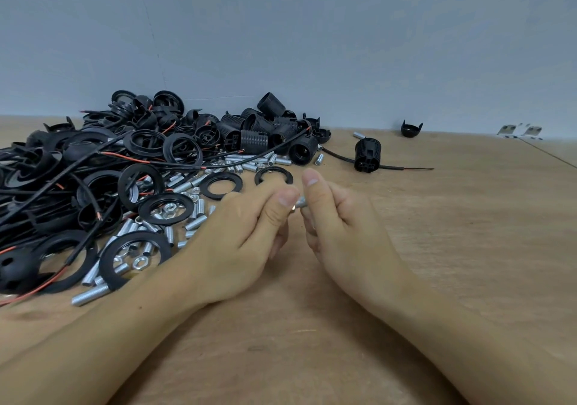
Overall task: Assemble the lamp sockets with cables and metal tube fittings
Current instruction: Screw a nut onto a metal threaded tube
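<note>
Both hands met mid-table: right hand [337, 217] pinched a metal tube [302, 201], left hand [249, 226] pinched its other end, prob. threading a nut on; pile of sockets [249, 129] w/in reach.

I see a matt, grainy wood table [468, 248]. The sockets [254, 129] look like ribbed black plastic, the rings [221, 185] matt black plastic. The tubes [90, 295] are threaded, bright metal; the nuts [140, 262] shiny metal. The wall [312, 45] looks smooth, matt.

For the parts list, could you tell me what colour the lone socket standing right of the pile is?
Black, ribbed; the socket shows in the head view.
</note>
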A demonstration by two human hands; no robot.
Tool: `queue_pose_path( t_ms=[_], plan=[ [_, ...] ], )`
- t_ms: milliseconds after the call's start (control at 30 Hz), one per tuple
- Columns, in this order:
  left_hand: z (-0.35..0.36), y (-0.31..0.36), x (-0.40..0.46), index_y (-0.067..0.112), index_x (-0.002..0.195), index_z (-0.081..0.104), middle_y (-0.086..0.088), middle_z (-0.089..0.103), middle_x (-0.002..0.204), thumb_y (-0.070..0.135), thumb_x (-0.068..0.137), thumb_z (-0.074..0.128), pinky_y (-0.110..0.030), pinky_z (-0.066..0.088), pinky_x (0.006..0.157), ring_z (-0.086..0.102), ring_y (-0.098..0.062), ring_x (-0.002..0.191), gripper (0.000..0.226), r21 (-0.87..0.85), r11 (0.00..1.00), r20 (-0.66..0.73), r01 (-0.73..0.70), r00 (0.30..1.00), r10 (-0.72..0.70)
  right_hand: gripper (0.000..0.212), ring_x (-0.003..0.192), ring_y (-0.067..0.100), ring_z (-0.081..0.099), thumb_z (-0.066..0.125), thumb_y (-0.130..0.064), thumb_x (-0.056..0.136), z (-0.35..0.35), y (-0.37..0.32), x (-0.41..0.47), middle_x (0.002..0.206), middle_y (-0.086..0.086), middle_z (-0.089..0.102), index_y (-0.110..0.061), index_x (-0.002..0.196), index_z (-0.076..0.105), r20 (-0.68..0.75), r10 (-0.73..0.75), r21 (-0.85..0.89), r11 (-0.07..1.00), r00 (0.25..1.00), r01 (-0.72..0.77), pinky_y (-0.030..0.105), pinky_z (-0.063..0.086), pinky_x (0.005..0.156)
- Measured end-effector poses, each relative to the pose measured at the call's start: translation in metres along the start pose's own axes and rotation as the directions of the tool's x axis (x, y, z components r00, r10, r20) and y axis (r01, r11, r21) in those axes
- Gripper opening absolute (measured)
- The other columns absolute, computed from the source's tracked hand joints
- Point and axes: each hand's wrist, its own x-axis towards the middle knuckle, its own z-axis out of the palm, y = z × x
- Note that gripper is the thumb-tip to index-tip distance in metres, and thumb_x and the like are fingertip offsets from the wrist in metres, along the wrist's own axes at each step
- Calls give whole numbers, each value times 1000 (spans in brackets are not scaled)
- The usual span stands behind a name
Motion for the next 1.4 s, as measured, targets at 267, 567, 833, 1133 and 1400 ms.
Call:
queue_pose_path(
  t_ms=[267, 567, 833, 1133, 1400],
  plan=[
    [-2, -1, 0, 18, 87, 47, 1, 56, 61, 35, 102, 35, -14, 37, 55, 52, -10, 54, 26, -54, 998, 80, 10, 997, -5, 58, 42, 4, 35, 34, -30, 107, -2, 1, 1, 41, -14, 42, -31, 49, 45, 14, -4, 28, 1000, 1000, 3, 23, 30, 49],
    [5, 6, 2, 15, 53, 42, -3, 45, 34, 52, 101, 26, -10, 33, 46, 38, -8, 33, 62, -300, 930, 41, 210, 977, -208, 47, 44, 5, 40, 36, -28, 106, 0, -3, -1, 46, -15, 42, -31, 59, 40, 14, -89, -42, 995, 996, 90, 21, 31, 51],
    [4, 2, -1, 22, 65, 42, -1, 50, 49, 45, 98, 31, -15, 36, 56, 44, -10, 49, 42, -212, 965, 82, 153, 987, -138, 47, 48, 9, 33, 37, -31, 105, -2, 0, 2, 50, -10, 33, -21, 59, 34, -39, -64, -95, 994, 997, 60, 33, 31, 49],
    [-2, 3, 1, 11, 86, 50, -1, 55, 56, 40, 94, 41, -17, 34, 50, 41, -15, 49, 31, -327, 901, 173, 284, 956, -239, 48, 43, 5, 38, 37, -30, 105, -3, 0, 2, 46, -12, 39, -26, 57, 39, -32, -63, -96, 994, 997, 60, 21, 31, 48],
    [-1, 2, 4, 17, 53, 48, -5, 51, 42, 54, 97, 27, -11, 33, 45, 38, -9, 40, 61, -325, 877, 179, 354, 934, -310, 45, 46, 7, 35, 38, -33, 104, -2, -3, 0, 50, -10, 37, -16, 62, 40, -3, -64, -131, 989, 998, 63, 27, 30, 50]
  ],
)
